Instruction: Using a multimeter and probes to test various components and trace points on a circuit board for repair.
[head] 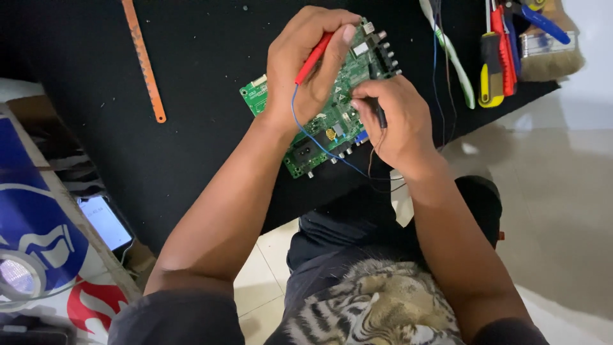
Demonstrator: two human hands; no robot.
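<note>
A green circuit board (345,80) lies on a black mat (191,76). My left hand (306,64) holds a red test probe (314,59) by its handle, tip pointing down at the board, with a blue wire (316,137) trailing from it. My right hand (393,121) grips a black test probe (380,115) against the board's right side, thin wires running off under the wrist. Both hands cover much of the board's middle.
An orange hacksaw blade (144,61) lies on the mat at left. Screwdrivers (491,64), blue-handled pliers (539,22) and a paint brush (552,51) sit at top right. A lit phone (105,222) rests at lower left beside printed cardboard (38,236). Pale tiled floor (562,191) lies at right.
</note>
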